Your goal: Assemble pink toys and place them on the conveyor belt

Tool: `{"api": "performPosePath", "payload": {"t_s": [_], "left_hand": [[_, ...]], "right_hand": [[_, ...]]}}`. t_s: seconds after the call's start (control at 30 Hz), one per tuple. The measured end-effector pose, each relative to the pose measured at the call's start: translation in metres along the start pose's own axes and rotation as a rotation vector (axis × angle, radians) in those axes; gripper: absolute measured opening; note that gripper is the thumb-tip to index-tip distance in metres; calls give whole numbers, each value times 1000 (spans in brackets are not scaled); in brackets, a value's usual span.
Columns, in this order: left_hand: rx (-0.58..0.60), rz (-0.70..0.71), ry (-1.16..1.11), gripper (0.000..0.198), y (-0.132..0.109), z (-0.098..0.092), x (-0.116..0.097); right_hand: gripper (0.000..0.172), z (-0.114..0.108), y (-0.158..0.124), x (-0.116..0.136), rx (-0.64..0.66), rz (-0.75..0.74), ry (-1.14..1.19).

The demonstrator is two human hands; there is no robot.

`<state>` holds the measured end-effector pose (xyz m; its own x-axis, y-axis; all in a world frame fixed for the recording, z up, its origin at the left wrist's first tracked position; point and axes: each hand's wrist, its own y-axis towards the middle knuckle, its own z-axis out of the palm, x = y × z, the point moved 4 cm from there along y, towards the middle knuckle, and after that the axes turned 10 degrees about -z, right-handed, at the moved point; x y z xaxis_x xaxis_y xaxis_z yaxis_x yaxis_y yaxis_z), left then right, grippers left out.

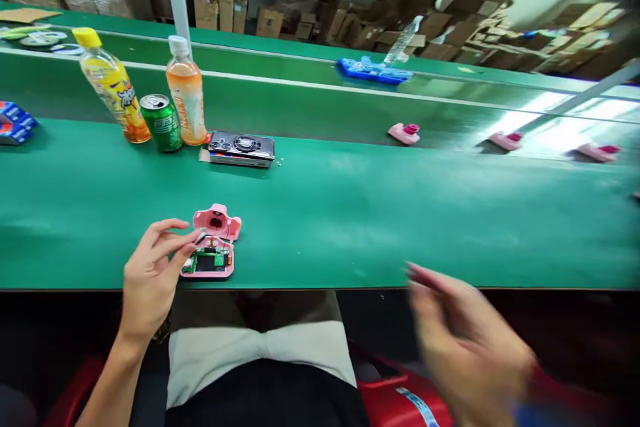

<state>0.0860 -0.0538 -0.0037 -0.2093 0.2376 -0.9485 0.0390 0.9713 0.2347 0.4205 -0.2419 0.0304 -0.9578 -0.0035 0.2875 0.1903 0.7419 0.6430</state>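
An opened pink toy camera [214,248] lies near the front edge of the green work table [350,213], its front shell propped behind the back half with a green circuit board inside. My left hand [153,270] rests beside it on the left, fingers curled and fingertips touching the shell's left edge and a thin wire. My right hand [463,340] hovers over the table's front edge at the lower right. It is smeared by motion, and nothing shows in it.
Two drink bottles [113,83] [186,90], a green can [161,121] and a black device [241,148] stand at the back left. Pink camera shells [404,133] [506,140] [597,151] ride the far belt. A blue tray [373,70] and cardboard boxes lie beyond.
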Motion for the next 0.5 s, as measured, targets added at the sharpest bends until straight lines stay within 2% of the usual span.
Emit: {"api": "performPosePath", "payload": {"t_s": [0.07, 0.1, 0.13, 0.2, 0.27, 0.33, 0.5], "left_hand": [[122, 135, 30, 15, -1, 4, -7], [176, 190, 25, 16, -1, 5, -9], [214, 230, 19, 15, -2, 6, -9], [219, 259, 14, 13, -2, 6, -6], [154, 243, 0, 6, -1, 3, -1], [105, 223, -35, 10, 0, 2, 4], [171, 221, -29, 17, 3, 2, 6]], "right_hand": [[29, 53, 57, 78, 250, -401, 311], [30, 76, 77, 111, 381, -533, 438], [28, 94, 92, 138, 476, -618, 525], [17, 121, 111, 169, 612, -685, 593], [8, 134, 118, 177, 688, -675, 579], [6, 137, 120, 173, 710, -643, 559], [10, 136, 120, 157, 693, -609, 643]]}}
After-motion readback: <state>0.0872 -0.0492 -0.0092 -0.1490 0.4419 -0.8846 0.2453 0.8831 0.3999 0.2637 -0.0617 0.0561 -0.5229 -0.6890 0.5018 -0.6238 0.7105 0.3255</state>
